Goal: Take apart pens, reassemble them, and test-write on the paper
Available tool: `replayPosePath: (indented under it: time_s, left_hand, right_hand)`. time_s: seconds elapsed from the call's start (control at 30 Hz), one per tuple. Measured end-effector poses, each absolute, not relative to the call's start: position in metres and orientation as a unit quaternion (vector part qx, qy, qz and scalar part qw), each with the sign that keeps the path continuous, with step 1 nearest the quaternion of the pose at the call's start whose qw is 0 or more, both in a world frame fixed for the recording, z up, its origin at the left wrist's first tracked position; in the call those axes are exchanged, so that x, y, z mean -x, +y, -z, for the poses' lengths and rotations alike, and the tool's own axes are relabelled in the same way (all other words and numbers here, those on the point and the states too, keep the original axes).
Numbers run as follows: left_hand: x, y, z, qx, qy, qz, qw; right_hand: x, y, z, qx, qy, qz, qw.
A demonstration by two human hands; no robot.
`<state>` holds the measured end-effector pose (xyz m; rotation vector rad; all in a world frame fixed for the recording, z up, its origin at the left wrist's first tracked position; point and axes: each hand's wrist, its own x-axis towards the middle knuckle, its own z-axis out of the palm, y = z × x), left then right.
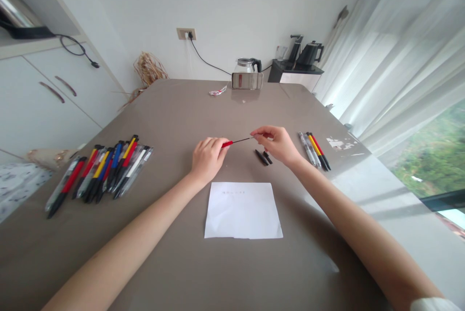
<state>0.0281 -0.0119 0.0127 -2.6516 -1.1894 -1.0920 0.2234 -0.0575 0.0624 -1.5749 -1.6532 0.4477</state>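
Observation:
My left hand (208, 160) is closed around a red pen barrel (227, 144). A thin dark pen refill (241, 140) reaches from the barrel's open end toward my right hand (273, 142), whose thumb and fingertips pinch its pale far end. Below my right fingers, two small black pen parts (261, 157) lie on the table. Nearer to me, a white sheet of paper (243, 211) with faint handwriting along its top lies between my forearms.
Several pens in red, yellow, blue and clear (105, 168) are heaped on the table's left. On the right lie several more pens (314, 151). A phone (247, 81) leans upright before a glass kettle (244, 65) at the far edge, with a crumpled wrapper (218, 91) to its left.

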Motion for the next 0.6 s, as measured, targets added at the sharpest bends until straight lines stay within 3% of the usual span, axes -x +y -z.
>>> replayPosePath:
  time_s: [0.6]
  left_hand:
    - [-0.029, -0.014, -0.013, 0.873, -0.355, 0.332, 0.018]
  right_hand:
    - [-0.217, -0.055, -0.052, 0.598, -0.668, -0.187, 0.401]
